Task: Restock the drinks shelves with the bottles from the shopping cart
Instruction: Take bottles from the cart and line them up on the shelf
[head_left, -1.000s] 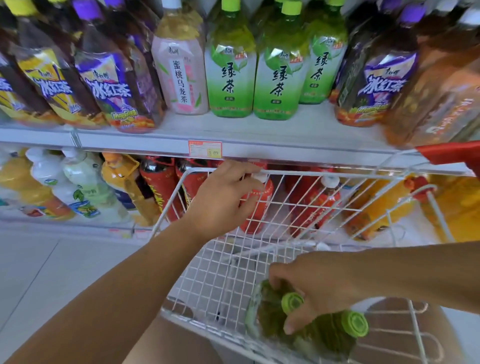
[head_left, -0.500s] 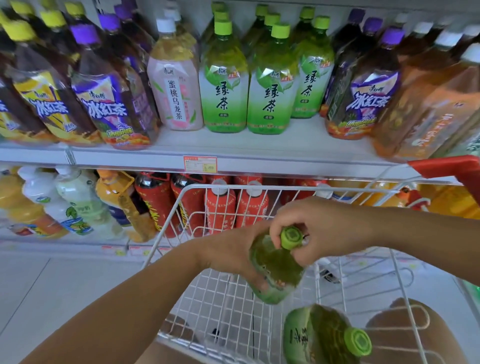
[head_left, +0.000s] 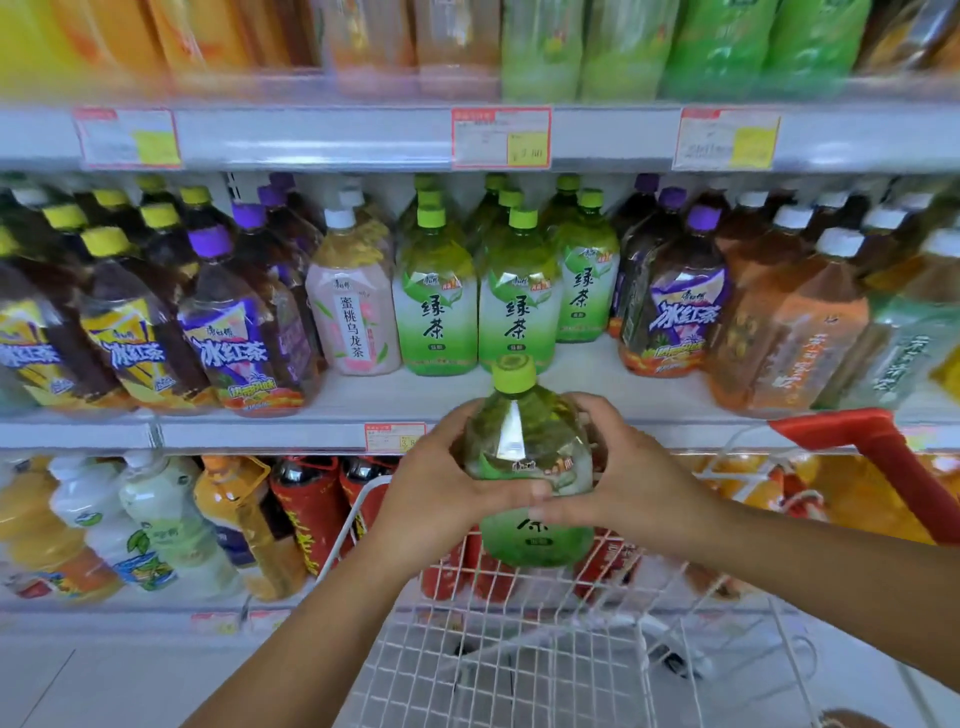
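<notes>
Shelves (head_left: 363, 431) of drinks ahead; both hands, left (head_left: 441, 499) and right (head_left: 631, 488), clasp a green bottle (head_left: 524, 457) over the cart (head_left: 519, 649). Next: set it at the front edge beside matching bottles (head_left: 478, 306).

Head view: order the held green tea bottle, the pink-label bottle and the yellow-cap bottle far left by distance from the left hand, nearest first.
1. green tea bottle: gripped by the left hand, above the cart.
2. pink-label bottle: on the middle shelf, up and left of the hand.
3. yellow-cap bottle: same shelf, far left.
</notes>
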